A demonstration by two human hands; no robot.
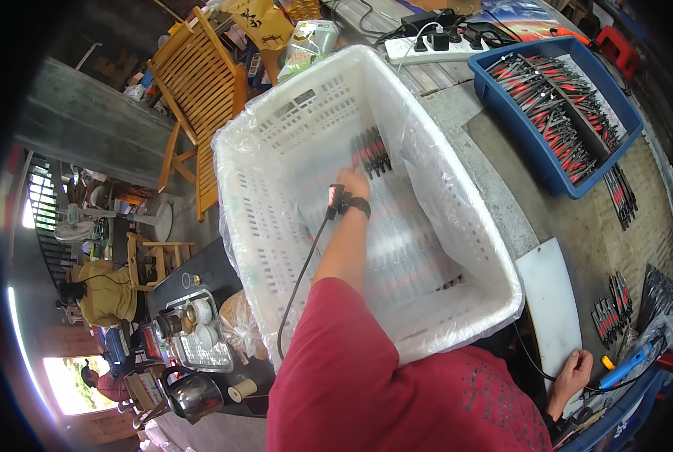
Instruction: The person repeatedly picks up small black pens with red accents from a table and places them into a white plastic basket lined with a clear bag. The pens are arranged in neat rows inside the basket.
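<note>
The left hand [354, 182] reaches down inside the crate, its fingertips at the near edge of a short row of black-and-red pen-like pieces [374, 151]; the fingers are partly hidden, so I cannot tell whether they grip a piece or only touch the row; the right hand [572, 371] is low at the right, fingers bent beside the lower end of a white board [551, 294]; whether it pinches anything I cannot tell. The left wrist wears a dark band [359, 205] and a small black device [339, 199] with a cable; around that arm stands the white perforated crate [257, 226], lined with clear plastic, more pieces showing hazily beneath a translucent layer [404, 233] on its floor; right of it, on the worktable [513, 162], a blue bin [536, 154] holds many similar pieces either side of a divider; small groups of them [611, 310] lie nearer the right hand, close to a blue-handled tool [629, 365]; farther out, at the left, are a kettle [193, 395], a metal tray [214, 355] and a slatted wooden chair [201, 98].
</note>
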